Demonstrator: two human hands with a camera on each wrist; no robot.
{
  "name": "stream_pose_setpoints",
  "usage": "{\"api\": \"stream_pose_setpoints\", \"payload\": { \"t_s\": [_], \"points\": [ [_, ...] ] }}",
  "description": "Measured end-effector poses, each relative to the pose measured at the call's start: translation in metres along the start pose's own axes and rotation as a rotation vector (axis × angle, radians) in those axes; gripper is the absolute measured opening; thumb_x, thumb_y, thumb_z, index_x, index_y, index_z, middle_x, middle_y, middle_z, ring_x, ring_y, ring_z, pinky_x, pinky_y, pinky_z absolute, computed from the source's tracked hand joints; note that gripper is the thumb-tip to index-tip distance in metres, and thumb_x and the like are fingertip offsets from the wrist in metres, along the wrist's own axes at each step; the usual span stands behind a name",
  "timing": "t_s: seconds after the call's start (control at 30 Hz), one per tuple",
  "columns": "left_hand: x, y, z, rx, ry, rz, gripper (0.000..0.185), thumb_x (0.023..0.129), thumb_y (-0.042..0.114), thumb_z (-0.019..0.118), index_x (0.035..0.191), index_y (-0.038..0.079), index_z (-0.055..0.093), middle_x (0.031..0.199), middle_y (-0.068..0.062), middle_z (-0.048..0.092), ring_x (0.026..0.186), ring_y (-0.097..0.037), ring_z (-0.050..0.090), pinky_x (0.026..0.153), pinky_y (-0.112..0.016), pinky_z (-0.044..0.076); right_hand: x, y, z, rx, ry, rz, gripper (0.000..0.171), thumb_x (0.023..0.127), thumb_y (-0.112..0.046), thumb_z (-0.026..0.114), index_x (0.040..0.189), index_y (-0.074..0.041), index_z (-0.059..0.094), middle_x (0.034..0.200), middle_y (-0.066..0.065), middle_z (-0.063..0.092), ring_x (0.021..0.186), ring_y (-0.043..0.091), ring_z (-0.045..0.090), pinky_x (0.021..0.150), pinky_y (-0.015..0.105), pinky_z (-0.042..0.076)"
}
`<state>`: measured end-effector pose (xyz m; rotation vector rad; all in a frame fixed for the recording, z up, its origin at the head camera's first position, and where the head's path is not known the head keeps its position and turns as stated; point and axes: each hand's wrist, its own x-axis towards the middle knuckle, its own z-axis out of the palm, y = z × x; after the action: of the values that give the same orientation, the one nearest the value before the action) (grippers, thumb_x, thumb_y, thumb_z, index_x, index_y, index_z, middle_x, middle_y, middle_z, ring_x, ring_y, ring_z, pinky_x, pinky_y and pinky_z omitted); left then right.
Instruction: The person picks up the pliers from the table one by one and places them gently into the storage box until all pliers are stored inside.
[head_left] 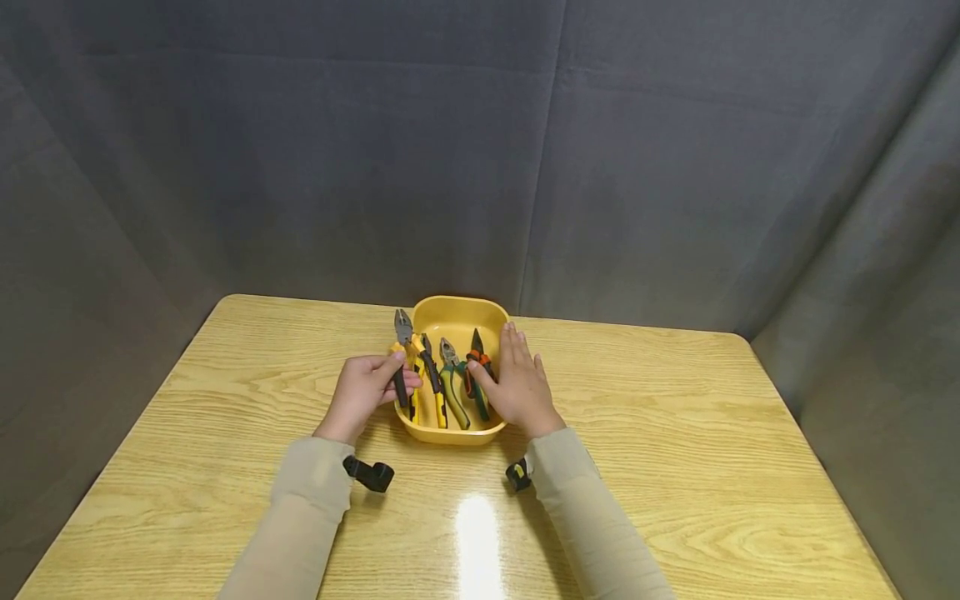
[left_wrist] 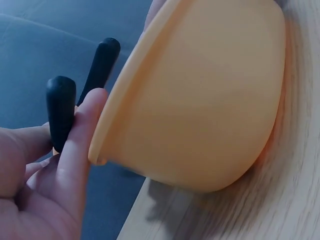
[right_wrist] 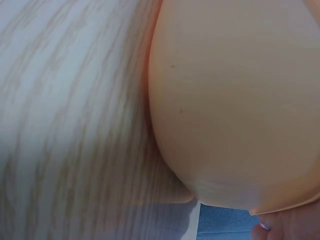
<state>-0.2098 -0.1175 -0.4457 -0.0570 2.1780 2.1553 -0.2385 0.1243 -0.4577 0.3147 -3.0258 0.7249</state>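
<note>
My left hand (head_left: 360,390) holds a pair of pliers (head_left: 403,325) by its yellow-and-black handles, jaws pointing away, over the left rim of a yellow plastic tub (head_left: 453,310). The black handle ends (left_wrist: 61,110) stick out beside the tub wall in the left wrist view. My right hand (head_left: 522,390) lies along the tub's right rim with its fingers straight. Inside the tub lie yellow-and-black pliers (head_left: 431,371), green-and-yellow pliers (head_left: 453,385) and a tool with orange and green handles (head_left: 481,400), partly hidden by my right thumb.
The tub stands on a wood-grain table (head_left: 675,450), close to its far edge. Grey cloth (head_left: 375,167) hangs behind the table and at both sides. A glare patch (head_left: 478,542) shows on the tabletop between my forearms.
</note>
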Motion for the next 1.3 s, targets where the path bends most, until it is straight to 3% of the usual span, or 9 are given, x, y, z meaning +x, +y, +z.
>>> {"api": "stream_pose_setpoints", "payload": {
  "t_s": [0.27, 0.53, 0.87, 1.3],
  "points": [
    [0.004, 0.005, 0.008, 0.073, -0.013, -0.005, 0.043, 0.108, 0.023, 0.053, 0.110, -0.018, 0.066, 0.094, -0.023, 0.075, 0.091, -0.032, 0.076, 0.073, -0.026, 0.060, 0.000, -0.001, 0.000, 0.011, 0.002, 0.006, 0.091, 0.103, -0.061, 0.042, 0.163, -0.005, 0.004, 0.170, 0.010, 0.003, 0.156, 0.029, 0.006, 0.123, 0.057, 0.010],
    [0.010, 0.007, 0.016, 0.107, -0.053, 0.014, 0.041, 0.108, 0.018, 0.052, 0.110, -0.021, 0.065, 0.091, -0.024, 0.074, 0.086, -0.033, 0.076, 0.069, -0.025, 0.060, 0.000, -0.001, 0.001, 0.000, 0.008, 0.000, 0.088, 0.104, -0.058, 0.042, 0.163, -0.004, 0.004, 0.170, 0.012, 0.004, 0.156, 0.031, 0.008, 0.122, 0.058, 0.012],
    [0.018, 0.013, 0.020, 0.243, -0.095, 0.012, 0.041, 0.109, 0.020, 0.051, 0.115, -0.017, 0.067, 0.089, -0.019, 0.075, 0.088, -0.032, 0.076, 0.068, -0.026, 0.060, 0.000, -0.001, -0.001, -0.007, 0.005, 0.003, 0.086, 0.105, -0.057, 0.040, 0.163, -0.005, 0.004, 0.170, 0.011, 0.004, 0.156, 0.030, 0.007, 0.123, 0.057, 0.012],
    [0.019, 0.020, 0.033, 0.407, -0.076, 0.022, 0.036, 0.108, 0.018, 0.053, 0.105, -0.012, 0.071, 0.081, -0.014, 0.074, 0.081, -0.031, 0.076, 0.062, -0.028, 0.059, -0.001, -0.002, 0.000, 0.003, 0.006, 0.007, 0.088, 0.105, -0.058, 0.042, 0.163, -0.004, 0.004, 0.170, 0.012, 0.005, 0.156, 0.030, 0.007, 0.123, 0.057, 0.012]
  ]
}}
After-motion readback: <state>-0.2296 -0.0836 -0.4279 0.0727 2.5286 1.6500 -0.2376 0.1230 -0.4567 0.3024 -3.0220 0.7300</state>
